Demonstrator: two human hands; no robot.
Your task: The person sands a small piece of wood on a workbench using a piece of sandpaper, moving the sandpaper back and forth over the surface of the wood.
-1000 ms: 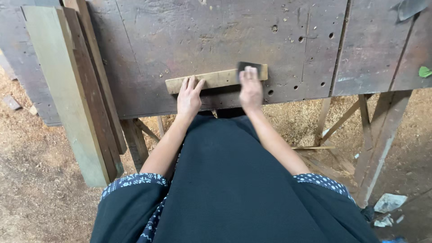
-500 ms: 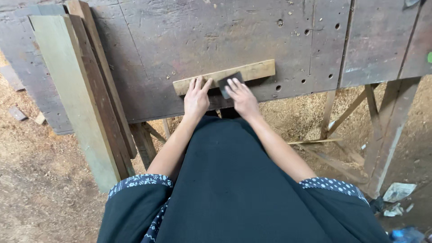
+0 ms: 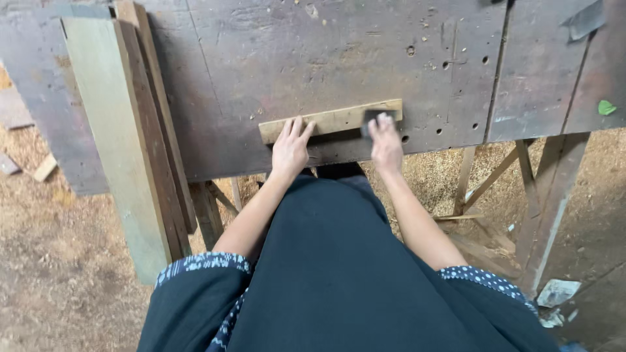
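A short pale wooden strip (image 3: 332,120) lies near the front edge of a dark, worn wooden workbench (image 3: 313,58). My left hand (image 3: 289,148) presses flat on the strip's left end, fingers spread. My right hand (image 3: 386,140) is blurred and grips a small dark block (image 3: 370,116) against the strip near its right end. My dark apron and patterned sleeves fill the lower part of the view.
Several long planks (image 3: 124,137) lean against the bench's left side. Bench legs and braces (image 3: 541,195) stand at the right over a sawdust floor. Wood scraps (image 3: 44,168) lie at the far left. A small green bit (image 3: 606,107) sits at the bench's right.
My right hand slid the dark block left toward my left hand, then back right along the strip. My left hand stayed on the strip's left end.
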